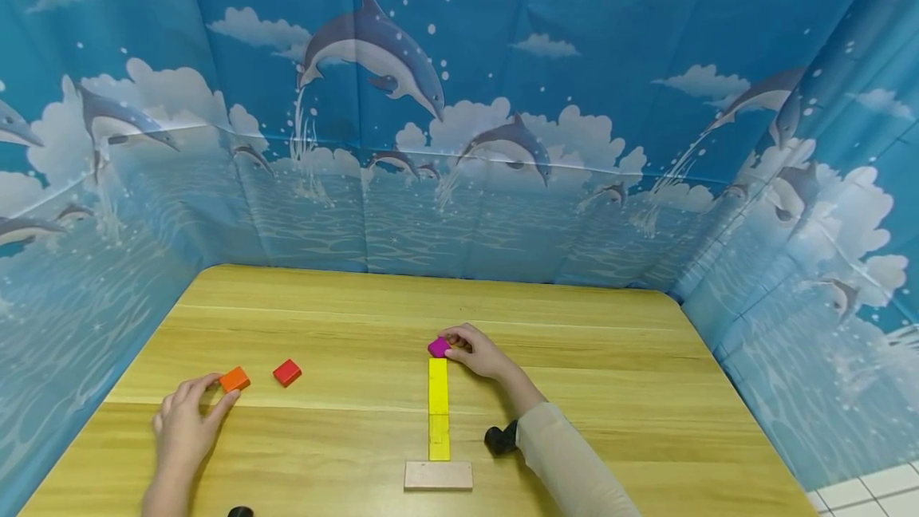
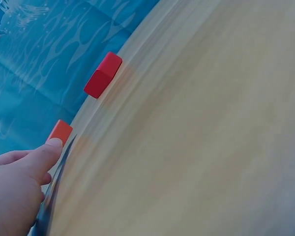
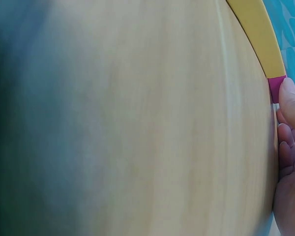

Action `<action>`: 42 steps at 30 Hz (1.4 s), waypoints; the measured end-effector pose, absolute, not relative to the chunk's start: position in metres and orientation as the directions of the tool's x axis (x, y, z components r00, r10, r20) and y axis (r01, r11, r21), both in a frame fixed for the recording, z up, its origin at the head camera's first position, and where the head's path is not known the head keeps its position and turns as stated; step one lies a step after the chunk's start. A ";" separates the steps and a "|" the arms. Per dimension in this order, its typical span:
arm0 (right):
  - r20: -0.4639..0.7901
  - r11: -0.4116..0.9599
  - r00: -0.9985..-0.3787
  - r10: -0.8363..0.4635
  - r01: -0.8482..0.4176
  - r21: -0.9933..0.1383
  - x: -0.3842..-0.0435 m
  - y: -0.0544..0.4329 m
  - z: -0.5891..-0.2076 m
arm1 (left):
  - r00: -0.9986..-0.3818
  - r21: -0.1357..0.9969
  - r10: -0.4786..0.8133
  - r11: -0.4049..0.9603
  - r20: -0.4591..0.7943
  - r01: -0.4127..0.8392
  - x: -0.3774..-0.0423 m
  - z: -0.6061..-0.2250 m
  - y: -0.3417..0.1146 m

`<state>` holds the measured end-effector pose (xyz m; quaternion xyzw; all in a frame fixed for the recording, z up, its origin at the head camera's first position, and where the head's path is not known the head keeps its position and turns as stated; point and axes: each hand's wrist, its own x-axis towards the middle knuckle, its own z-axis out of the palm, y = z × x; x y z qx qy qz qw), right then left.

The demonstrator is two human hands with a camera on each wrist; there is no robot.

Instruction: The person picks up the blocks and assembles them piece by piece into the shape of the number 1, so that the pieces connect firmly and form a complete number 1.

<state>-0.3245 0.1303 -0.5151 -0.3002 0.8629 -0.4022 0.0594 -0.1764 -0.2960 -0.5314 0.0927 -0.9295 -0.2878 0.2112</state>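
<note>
My left hand (image 1: 183, 425) pinches an orange block (image 1: 234, 380) between thumb and fingers at the table's left side. Just to its right lies a red block (image 1: 287, 373), also seen beyond the hand in the left wrist view. With thumb and fingertips, my right hand (image 1: 477, 351) grips a magenta block (image 1: 439, 348) at the far end of a straight row of yellow blocks (image 1: 438, 385). In the right wrist view the magenta block (image 3: 276, 89) meets the yellow end. A pale wooden block (image 1: 439, 475) lies crosswise at the row's near end.
The wooden table (image 1: 610, 389) carries all the blocks. A black object (image 1: 500, 439) shows beside my right sleeve, and another black piece (image 1: 240, 512) at the bottom edge. A blue dolphin-print curtain (image 1: 459, 206) encloses the table's back and sides.
</note>
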 end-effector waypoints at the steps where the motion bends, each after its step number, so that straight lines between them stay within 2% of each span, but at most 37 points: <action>1: 0.141 0.495 -0.811 -0.567 -0.473 -0.729 -0.324 0.130 -0.515 | -0.890 0.575 -0.294 0.817 0.348 -0.044 -0.176 -0.531 -0.295; 12: 0.135 0.496 -0.811 -0.570 -0.470 -0.730 -0.324 0.130 -0.516 | -0.858 0.571 -0.281 0.821 0.429 0.016 -0.182 -0.521 -0.282; 21: 0.148 0.476 -0.808 -0.570 -0.471 -0.742 -0.325 0.130 -0.516 | -0.826 0.570 -0.241 0.814 0.509 0.114 -0.189 -0.511 -0.269; 36: 0.131 0.473 -0.817 -0.561 -0.446 -0.759 -0.324 0.131 -0.514 | -0.856 0.618 -0.200 0.769 0.477 0.165 -0.208 -0.507 -0.238; 42: 0.128 0.462 -0.805 -0.579 -0.453 -0.762 -0.309 0.126 -0.489 | -0.846 0.628 -0.178 0.747 0.502 0.216 -0.219 -0.509 -0.219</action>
